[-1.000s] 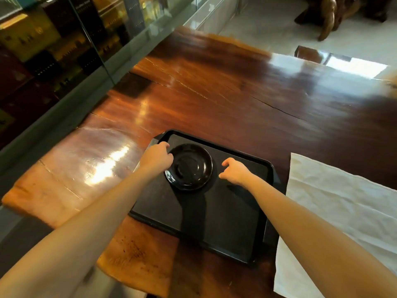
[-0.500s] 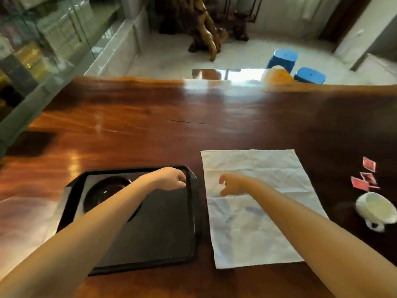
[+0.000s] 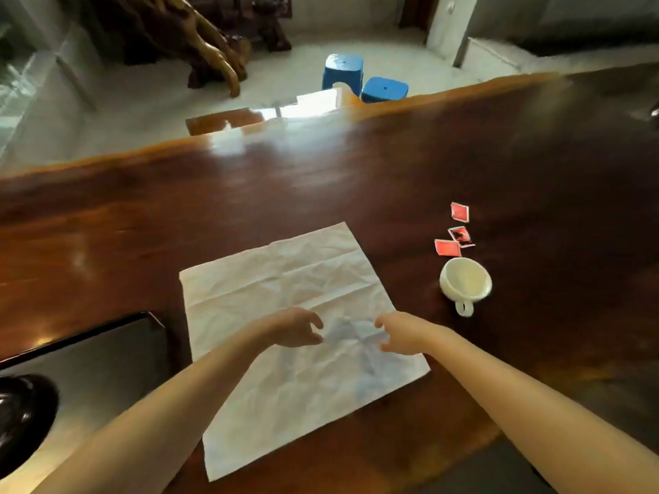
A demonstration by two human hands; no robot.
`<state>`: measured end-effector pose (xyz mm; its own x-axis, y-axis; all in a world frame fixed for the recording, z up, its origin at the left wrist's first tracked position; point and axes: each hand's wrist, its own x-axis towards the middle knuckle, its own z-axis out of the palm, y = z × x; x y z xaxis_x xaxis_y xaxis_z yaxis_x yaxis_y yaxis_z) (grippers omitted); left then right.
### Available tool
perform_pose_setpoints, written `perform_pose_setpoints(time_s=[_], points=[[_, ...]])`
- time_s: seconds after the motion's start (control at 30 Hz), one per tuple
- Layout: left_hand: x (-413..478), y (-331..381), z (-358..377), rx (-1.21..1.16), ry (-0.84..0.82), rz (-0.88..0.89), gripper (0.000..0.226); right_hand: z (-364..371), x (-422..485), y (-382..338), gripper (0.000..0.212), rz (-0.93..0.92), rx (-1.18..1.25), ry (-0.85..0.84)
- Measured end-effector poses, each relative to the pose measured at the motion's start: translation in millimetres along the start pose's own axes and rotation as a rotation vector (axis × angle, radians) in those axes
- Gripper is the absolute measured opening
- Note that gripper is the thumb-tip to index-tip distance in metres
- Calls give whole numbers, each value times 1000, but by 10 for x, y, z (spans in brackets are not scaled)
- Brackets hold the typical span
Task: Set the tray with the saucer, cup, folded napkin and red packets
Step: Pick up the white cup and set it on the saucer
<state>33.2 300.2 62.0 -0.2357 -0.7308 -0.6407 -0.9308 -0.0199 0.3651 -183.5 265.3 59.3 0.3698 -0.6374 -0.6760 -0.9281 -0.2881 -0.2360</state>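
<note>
A white napkin [image 3: 285, 279] lies unfolded and creased on the dark wooden table [image 3: 321, 180]. My left hand [image 3: 296, 328] and my right hand [image 3: 403, 333] hover over its middle, fingers curled and apart, holding nothing. The black tray [image 3: 107, 354] sits at the lower left with the black saucer [image 3: 21, 415] on it, partly cut off by the frame edge. A white cup [image 3: 465, 281] stands on the table to the right of the napkin, handle toward me. Three red packets [image 3: 456, 231] lie just beyond the cup.
Two blue stools [image 3: 363, 78] stand on the floor beyond the table's far edge. A carved wooden root piece [image 3: 199, 41] is on the floor at the back left. Glass cabinets [image 3: 14, 83] line the far left.
My view swung right from the tray to the napkin. Both hands left the saucer and tray and moved over the napkin's middle. The cup and red packets came into view.
</note>
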Motion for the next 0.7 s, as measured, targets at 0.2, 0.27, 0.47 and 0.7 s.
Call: perform_pose_setpoints(time_s=[0.2, 0.27, 0.47, 0.7], points=[[718, 891, 97, 52, -41, 17, 42, 44, -125, 1112, 53, 80, 130, -29], [885, 1097, 104, 69, -51, 6, 42, 66, -167, 1372, 52, 117, 190, -36], [1286, 1565, 48, 61, -44, 13, 42, 70, -179, 1967, 49, 261, 355, 19], [1887, 1897, -27, -24, 30, 2, 55, 95, 23, 2094, 43, 305, 665, 237]])
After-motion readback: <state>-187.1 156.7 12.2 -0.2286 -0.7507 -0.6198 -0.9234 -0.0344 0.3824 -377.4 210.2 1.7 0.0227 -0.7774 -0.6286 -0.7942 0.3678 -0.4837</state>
